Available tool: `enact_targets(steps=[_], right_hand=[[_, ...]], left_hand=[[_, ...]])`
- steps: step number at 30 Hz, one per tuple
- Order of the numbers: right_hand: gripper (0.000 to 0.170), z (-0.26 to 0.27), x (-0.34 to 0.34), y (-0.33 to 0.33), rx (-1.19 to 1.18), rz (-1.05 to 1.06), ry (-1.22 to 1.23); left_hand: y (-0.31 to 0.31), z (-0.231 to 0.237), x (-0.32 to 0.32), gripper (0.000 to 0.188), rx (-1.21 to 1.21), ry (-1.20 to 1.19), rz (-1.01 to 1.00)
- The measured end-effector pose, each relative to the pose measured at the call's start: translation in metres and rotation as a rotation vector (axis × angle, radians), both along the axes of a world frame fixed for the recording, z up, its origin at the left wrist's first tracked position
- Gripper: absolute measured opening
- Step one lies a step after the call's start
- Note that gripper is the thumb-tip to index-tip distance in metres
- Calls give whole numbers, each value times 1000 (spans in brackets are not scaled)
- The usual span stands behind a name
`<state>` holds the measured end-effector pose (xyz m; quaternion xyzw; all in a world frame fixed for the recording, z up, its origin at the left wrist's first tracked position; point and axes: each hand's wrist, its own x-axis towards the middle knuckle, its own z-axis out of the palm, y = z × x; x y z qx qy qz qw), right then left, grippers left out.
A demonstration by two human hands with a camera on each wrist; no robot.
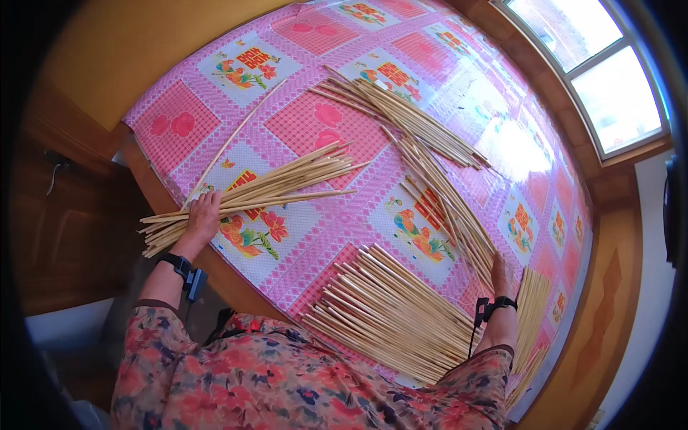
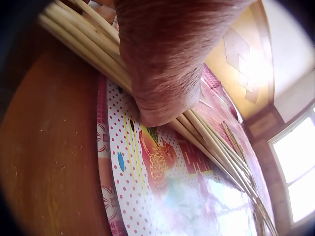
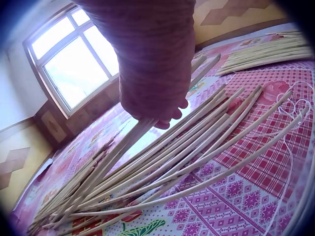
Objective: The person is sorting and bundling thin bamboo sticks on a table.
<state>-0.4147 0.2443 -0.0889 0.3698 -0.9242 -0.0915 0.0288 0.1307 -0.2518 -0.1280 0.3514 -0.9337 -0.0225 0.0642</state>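
At the table's left edge my left hand (image 1: 205, 215) grips a thick bundle of pale, peeled stalks (image 1: 287, 179), whose near ends jut out past the edge. In the left wrist view the back of the left hand (image 2: 162, 73) covers part of the bundle, and its fingers are mostly hidden. On the right side, my right hand (image 1: 502, 276) holds a few long stalks near one end. The right wrist view has the fingers (image 3: 165, 120) curled round those stalks, with more loose stalks (image 3: 182, 152) lying spread beside them.
A wide row of stalks (image 1: 394, 315) lies before the person's body. Another pile (image 1: 416, 118) rests farther back, and more stalks (image 1: 532, 308) lie at the right edge. White thread (image 3: 290, 147) trails over the patterned table covering (image 1: 287, 122). One thin stalk (image 1: 233, 136) curves alone at left.
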Motion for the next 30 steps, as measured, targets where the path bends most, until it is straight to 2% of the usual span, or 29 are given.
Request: enact_targets(steps=[1, 3, 4, 7, 10, 14, 17, 19, 21, 23, 26, 30], right_hand=[[16, -7, 1, 2, -5, 17, -15], [15, -13, -2, -2, 90, -94, 46], [19, -11, -2, -9, 174, -212, 2], [26, -26, -8, -9, 186, -260, 77], [32, -31, -13, -39, 118, -225, 3], [28, 6, 28, -145, -192, 126, -29], [24, 27, 70, -238, -301, 406, -153], [22, 42, 119, -307, -371, 582, -247], [23, 48, 167, -373, -310, 817, -285], [23, 33, 214, -437, -339, 1005, -429], [22, 10, 284, -514, -368, 1328, -471], [21, -38, 360, -573, -296, 1363, -348]], left_hand=[[1, 0, 1, 42, -5, -15, 17], [1, 1, -1, 41, -14, -43, 13], [2, -2, -1, 36, -49, -38, 19], [3, -3, -3, 30, -74, -23, 17], [5, -3, -2, 25, -86, -62, 39], [6, -3, -3, 23, -120, -15, 21], [4, -2, -2, 22, -140, -48, 23], [3, -3, -2, 23, -57, -60, 8], [3, -2, -2, 21, -78, -47, -4], [3, 3, -3, 20, -69, -72, 17], [3, 5, -1, 18, -73, -79, 4], [3, -2, -1, 17, -90, -28, -5]])
